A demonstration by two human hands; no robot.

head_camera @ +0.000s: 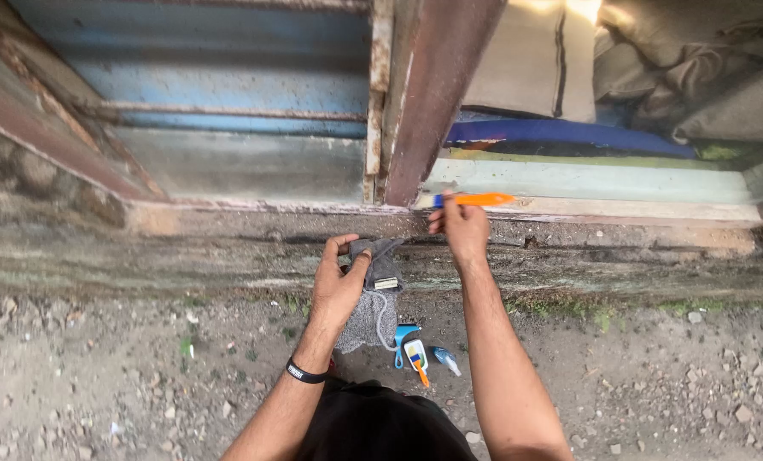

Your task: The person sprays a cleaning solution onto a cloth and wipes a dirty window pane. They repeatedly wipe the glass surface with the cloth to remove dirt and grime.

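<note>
L hand [337, 286] grips a grey cloth [373, 294] at the sill, soft & limp, prob. best bunched. R hand [460, 224] clamps an orange tool [475, 200]: light, stiff, held at its blue end.

1. Gravel ground [99, 384] fills the lower frame, strewn with small stones.
2. At lower centre, three small tools [417, 354] in blue, white and orange lie directly on it.
3. A weathered concrete ledge [185, 248] crosses mid-frame.

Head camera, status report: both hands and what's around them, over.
Left hand shut on grey cloth. Right hand shut on orange-and-blue tool at the sill ledge. Small tools on the gravel below.
</note>
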